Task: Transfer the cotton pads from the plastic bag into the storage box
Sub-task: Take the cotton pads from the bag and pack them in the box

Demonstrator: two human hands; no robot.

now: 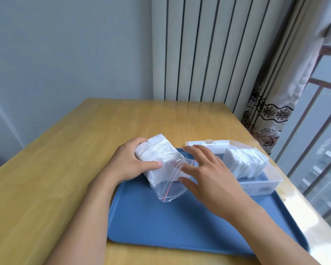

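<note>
The plastic bag (pixel 165 169) of cotton pads (pixel 157 150) is gripped from its left by the left hand (pixel 130 161), fingers curled round it. The right hand (pixel 201 169) is spread flat with straight fingers at the bag's mouth. The storage box (pixel 256 180), lid open, partly filled with pads, sits just right of that hand on the blue tray (pixel 180 222).

The label on the storage box (pixel 260 190) front is too small to read.

One plastic bag (pixel 166 176), one storage box (pixel 256 180), one blue tray (pixel 180 226) and one desk (pixel 65 159) show. Cotton pads form two stacks, one in the bag (pixel 159 152), one in the box (pixel 245 163). Two hands: left (pixel 130 161), right (pixel 204 173).
</note>
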